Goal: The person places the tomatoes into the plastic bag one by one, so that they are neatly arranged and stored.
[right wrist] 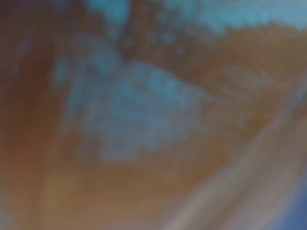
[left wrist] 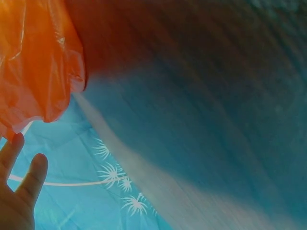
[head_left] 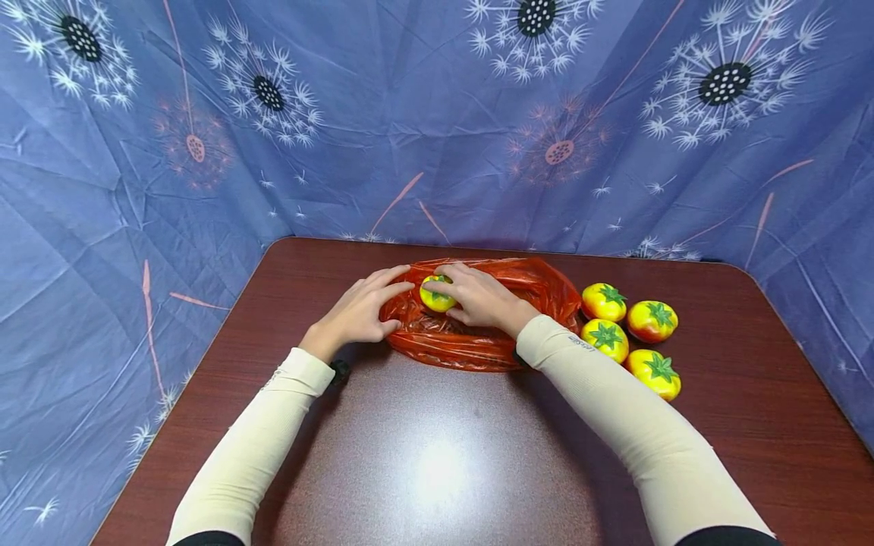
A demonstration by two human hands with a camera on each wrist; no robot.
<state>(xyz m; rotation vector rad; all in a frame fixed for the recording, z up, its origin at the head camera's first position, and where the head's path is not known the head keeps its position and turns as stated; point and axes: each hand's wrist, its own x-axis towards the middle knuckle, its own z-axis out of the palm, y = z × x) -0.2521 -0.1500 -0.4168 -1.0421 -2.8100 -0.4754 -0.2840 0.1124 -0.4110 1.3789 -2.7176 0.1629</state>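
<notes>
A red plastic bag [head_left: 553, 292] lies on the table with its mouth spread wide. Inside its left part sits a yellow tomato [head_left: 434, 302] with a green leafy top. My right hand [head_left: 481, 298] reaches over the bag and grips this tomato, fingers across its top and thumb at its lower right side. At the bag's left edge, my left hand [head_left: 362, 307] has its fingers spread, fingertips right at the plastic. The left wrist view shows two fingers [left wrist: 32, 179] apart below the hanging orange-red plastic [left wrist: 38, 62]. Blur hides the detail in the right wrist view.
Several yellow-red tomatoes, one nearest the front [head_left: 653, 371], stand grouped right of the bag beside my right forearm. The brown table [head_left: 751, 425] ends at a blue curtain [head_left: 423, 114] with dandelion prints, which surrounds it behind and at both sides.
</notes>
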